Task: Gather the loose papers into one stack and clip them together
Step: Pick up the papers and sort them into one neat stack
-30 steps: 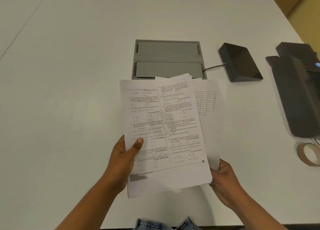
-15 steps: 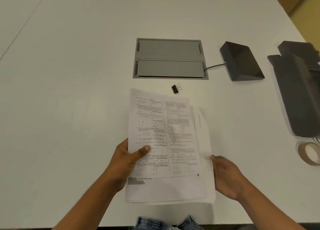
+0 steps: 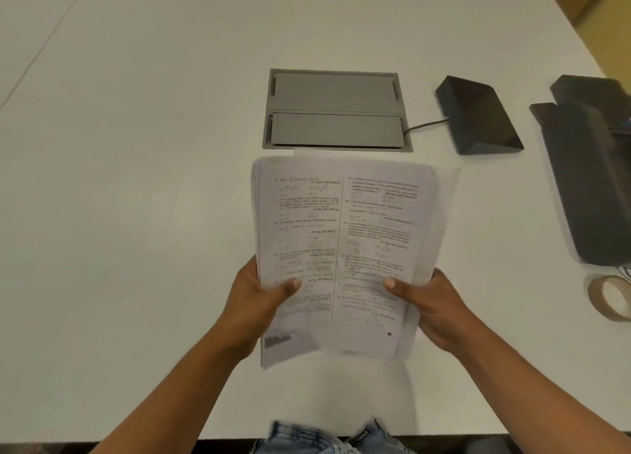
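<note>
Papers (image 3: 341, 248) form 1 uneven stack raised above the white bench (image 3: 136, 180), near the grey cable hatch (image 3: 336, 110). Left hand (image 3: 254, 305) and right hand (image 3: 432, 305) each keep a closed grip on the stack's lower side edges, thumbs on top.

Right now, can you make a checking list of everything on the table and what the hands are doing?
Surface: white table, a grey hatch set into it.
Job's things: papers held up, edges not lined up; no clip in view.
Clutter: tape roll at right; black box; dark device.
Grippers: left hand and right hand each grip the papers' sides, thumbs on top.
Cables: one cable runs from the black box to the hatch.
Surroundings: blue jeans at the near edge.
</note>
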`<state>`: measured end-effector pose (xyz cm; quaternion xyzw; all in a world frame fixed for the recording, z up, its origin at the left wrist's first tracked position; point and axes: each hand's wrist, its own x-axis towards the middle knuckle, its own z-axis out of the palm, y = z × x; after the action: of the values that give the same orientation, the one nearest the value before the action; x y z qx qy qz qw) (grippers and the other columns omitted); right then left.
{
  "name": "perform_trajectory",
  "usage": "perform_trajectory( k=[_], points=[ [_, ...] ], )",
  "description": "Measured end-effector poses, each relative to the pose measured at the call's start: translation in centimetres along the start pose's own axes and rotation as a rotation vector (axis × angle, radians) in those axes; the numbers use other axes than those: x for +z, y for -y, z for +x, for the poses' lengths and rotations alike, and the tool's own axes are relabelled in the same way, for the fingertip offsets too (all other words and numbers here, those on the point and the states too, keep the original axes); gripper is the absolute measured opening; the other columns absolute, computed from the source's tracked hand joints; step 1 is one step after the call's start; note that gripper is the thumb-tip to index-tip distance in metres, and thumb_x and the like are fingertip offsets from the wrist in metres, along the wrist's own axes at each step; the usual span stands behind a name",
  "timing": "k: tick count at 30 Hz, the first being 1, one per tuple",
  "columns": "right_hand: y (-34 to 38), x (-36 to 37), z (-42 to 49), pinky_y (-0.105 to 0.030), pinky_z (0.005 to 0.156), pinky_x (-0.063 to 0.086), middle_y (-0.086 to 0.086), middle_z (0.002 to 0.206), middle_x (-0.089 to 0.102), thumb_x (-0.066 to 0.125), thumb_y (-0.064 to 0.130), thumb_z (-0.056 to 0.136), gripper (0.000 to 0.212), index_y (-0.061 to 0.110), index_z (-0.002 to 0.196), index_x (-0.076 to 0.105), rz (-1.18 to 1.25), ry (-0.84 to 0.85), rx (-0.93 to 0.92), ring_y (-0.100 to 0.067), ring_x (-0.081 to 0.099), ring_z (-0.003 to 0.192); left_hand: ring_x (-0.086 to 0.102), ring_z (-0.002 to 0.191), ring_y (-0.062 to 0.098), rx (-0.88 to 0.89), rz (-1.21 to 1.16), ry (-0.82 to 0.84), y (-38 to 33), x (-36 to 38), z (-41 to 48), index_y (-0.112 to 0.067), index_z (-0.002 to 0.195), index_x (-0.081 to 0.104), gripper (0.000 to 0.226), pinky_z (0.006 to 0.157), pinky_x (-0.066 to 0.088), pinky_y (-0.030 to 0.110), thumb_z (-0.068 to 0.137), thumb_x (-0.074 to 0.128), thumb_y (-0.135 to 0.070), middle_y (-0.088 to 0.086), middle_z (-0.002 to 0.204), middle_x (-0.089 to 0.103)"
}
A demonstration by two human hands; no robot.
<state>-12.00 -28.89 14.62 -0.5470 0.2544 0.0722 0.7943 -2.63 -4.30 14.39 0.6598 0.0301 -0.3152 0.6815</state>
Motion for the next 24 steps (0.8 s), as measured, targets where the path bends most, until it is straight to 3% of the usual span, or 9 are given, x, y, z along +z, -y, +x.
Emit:
perform_trajectory(
  k=[2, 5, 9, 13, 17, 19, 21, 24],
  points=[
    [1.4, 0.5, 0.6, -0.044, 0.089, 0.058, -0.007, 0.114, 0.075, 0.072, 0.004, 0.075, 0.037, 0.016, 0.110, 0.071, -0.056, -0.066, -0.121, -0.028, 0.069, 0.109, 0.075, 0.096, 0.026, 0.091, -0.007, -0.082, -0.7, 0.5, 0.4, -0.017, 0.111, 0.068, 0.030, 0.076, 0.063, 0.044, 0.086, 0.070, -0.002, 0.003, 0.106, 0.077],
    [2.7, 0.8, 1.2, -0.040, 0.085, 0.059, -0.007, 0.118, 0.072, 0.070, -0.001, 0.078, 0.044, 0.022, 0.115, 0.067, -0.083, -0.052, -0.306, -0.026, 0.067, 0.112, 0.075, 0.090, 0.026, 0.219, 0.052, -0.116, -1.1, 1.1, 0.8, -0.023, 0.100, 0.072, 0.026, 0.071, 0.063, 0.038, 0.086, 0.072, -0.002, 0.004, 0.098, 0.078],
    [2.2, 1.0, 1.4, -0.038, 0.082, 0.060, -0.006, 0.112, 0.074, 0.075, 0.005, 0.074, 0.042, 0.033, 0.105, 0.073, -0.148, -0.086, -0.345, -0.024, 0.070, 0.106, 0.073, 0.097, 0.022, 0.303, 0.150, -0.159, -0.8, 1.7, 1.0, -0.021, 0.111, 0.069, 0.040, 0.076, 0.063, 0.038, 0.074, 0.083, -0.020, 0.002, 0.103, 0.075],
    [0.8, 0.6, 1.2, -0.039, 0.081, 0.060, -0.006, 0.111, 0.075, 0.077, 0.011, 0.072, 0.037, 0.023, 0.107, 0.073, -0.206, -0.076, -0.303, -0.024, 0.071, 0.104, 0.068, 0.097, -0.004, 0.402, 0.207, -0.156, -1.1, 1.5, 0.2, -0.036, 0.111, 0.062, 0.048, 0.072, 0.056, 0.012, 0.078, 0.079, -0.006, -0.030, 0.096, 0.072],
    [-0.5, 0.6, 1.2, -0.045, 0.087, 0.058, -0.005, 0.112, 0.075, 0.078, 0.012, 0.076, 0.039, 0.020, 0.114, 0.070, -0.280, -0.079, -0.273, -0.021, 0.071, 0.105, 0.063, 0.111, -0.003, 0.471, 0.260, -0.151, -1.1, 1.1, -0.1, -0.044, 0.118, 0.062, 0.055, 0.086, 0.054, 0.015, 0.082, 0.076, -0.006, -0.025, 0.118, 0.068],
    [-1.0, 0.9, 1.4, -0.045, 0.087, 0.059, 0.001, 0.110, 0.075, 0.076, 0.014, 0.080, 0.033, 0.029, 0.110, 0.070, -0.348, -0.093, -0.271, -0.016, 0.071, 0.103, 0.068, 0.092, -0.002, 0.430, 0.260, -0.146, -0.9, 1.2, 0.1, -0.051, 0.094, 0.071, 0.043, 0.078, 0.056, 0.018, 0.087, 0.071, -0.009, -0.022, 0.093, 0.074],
    [-0.9, 1.3, 1.6, -0.041, 0.085, 0.060, 0.009, 0.107, 0.075, 0.074, 0.017, 0.083, 0.032, 0.040, 0.104, 0.069, -0.404, -0.103, -0.298, -0.013, 0.070, 0.103, 0.067, 0.077, 0.003, 0.428, 0.257, -0.147, -0.8, 1.5, 0.3, -0.041, 0.079, 0.071, 0.031, 0.073, 0.055, 0.025, 0.090, 0.067, -0.012, -0.015, 0.078, 0.073],
    [0.0, 1.9, 1.2, -0.029, 0.082, 0.060, 0.020, 0.102, 0.074, 0.074, 0.012, 0.083, 0.037, 0.042, 0.103, 0.065, -0.417, -0.135, -0.391, -0.005, 0.069, 0.100, 0.069, 0.087, -0.004, 0.514, 0.228, -0.163, -1.5, 1.9, 0.0, -0.043, 0.094, 0.066, 0.042, 0.074, 0.055, 0.014, 0.091, 0.065, -0.001, -0.029, 0.087, 0.073]
  ],
)
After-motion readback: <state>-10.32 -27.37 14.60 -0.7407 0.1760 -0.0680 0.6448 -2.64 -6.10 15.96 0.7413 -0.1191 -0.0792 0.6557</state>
